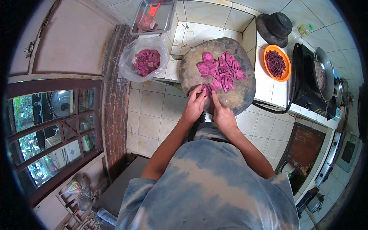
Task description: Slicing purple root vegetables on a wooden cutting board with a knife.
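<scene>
A round wooden chopping board lies before me, worn and dark-stained. Purple sweet potato sticks are heaped at its middle, and purple slices sit just left of them. At the board's near edge, my left hand pinches a small purple piece between its fingertips. Close beside it is my right hand, index finger stretched forward towards that piece and the other fingers curled under. Whatever the curled fingers may hold is hidden; no blade can be made out clearly.
A plastic bag of purple peelings stands left of the board. Behind it, a metal tray holds a red peeler and a tuber. To the right are an orange bowl of dark purple sticks and a wok on a stove.
</scene>
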Demonstrator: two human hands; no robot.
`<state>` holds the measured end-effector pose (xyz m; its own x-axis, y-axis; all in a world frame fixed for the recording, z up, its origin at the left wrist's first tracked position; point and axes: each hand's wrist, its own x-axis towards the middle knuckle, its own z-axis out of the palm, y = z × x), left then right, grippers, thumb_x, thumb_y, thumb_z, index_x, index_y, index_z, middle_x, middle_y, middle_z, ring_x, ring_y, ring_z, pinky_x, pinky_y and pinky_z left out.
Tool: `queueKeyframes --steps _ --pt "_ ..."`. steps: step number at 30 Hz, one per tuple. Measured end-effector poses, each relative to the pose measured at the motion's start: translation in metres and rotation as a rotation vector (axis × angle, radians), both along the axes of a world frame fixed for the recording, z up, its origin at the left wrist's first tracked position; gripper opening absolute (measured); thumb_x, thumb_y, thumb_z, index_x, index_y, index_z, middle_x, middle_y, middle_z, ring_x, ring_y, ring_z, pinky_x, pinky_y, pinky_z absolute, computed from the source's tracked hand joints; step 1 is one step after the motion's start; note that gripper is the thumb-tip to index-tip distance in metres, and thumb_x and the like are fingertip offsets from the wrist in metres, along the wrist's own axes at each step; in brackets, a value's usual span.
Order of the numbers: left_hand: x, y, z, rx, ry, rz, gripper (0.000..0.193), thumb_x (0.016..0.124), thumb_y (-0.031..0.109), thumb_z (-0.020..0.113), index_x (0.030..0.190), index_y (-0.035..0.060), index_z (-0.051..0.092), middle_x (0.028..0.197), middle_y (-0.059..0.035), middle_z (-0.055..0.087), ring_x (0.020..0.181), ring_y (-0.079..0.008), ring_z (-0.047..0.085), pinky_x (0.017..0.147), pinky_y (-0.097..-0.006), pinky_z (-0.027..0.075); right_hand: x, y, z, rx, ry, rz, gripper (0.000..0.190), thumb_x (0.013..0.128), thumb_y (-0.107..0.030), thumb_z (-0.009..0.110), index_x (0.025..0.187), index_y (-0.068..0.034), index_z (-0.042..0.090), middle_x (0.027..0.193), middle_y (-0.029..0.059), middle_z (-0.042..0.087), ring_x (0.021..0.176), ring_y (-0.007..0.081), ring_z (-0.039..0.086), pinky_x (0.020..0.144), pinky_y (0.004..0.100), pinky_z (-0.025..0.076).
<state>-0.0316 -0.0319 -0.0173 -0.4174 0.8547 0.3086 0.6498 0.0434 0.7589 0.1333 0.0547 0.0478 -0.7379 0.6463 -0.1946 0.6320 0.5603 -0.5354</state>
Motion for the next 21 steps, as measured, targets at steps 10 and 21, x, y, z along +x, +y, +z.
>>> queueKeyframes --steps 10,21 --pt "-0.002 -0.001 0.002 -0.003 -0.037 -0.009 0.041 0.102 0.007 0.073 0.141 -0.0047 0.069 0.148 -0.0235 0.06 0.126 -0.0385 0.065 0.108 -0.045 0.055 -0.016 -0.001 0.018 -0.079 -0.204 0.021 0.087 0.096 -0.008 0.062 0.174 -0.024 0.028 0.095 0.0327 0.076 0.084 0.0523 0.076 0.078 0.0632 0.062" --pt "-0.002 0.001 0.0 0.005 0.013 0.005 0.04 0.1 0.007 0.073 0.137 -0.0059 0.071 0.146 -0.0231 0.063 0.125 -0.0393 0.065 0.109 -0.0453 0.055 -0.032 -0.002 -0.004 -0.03 -0.365 0.051 0.092 0.098 -0.009 0.06 0.177 -0.029 0.017 0.098 0.0291 0.078 0.089 0.0497 0.079 0.079 0.0612 0.064"
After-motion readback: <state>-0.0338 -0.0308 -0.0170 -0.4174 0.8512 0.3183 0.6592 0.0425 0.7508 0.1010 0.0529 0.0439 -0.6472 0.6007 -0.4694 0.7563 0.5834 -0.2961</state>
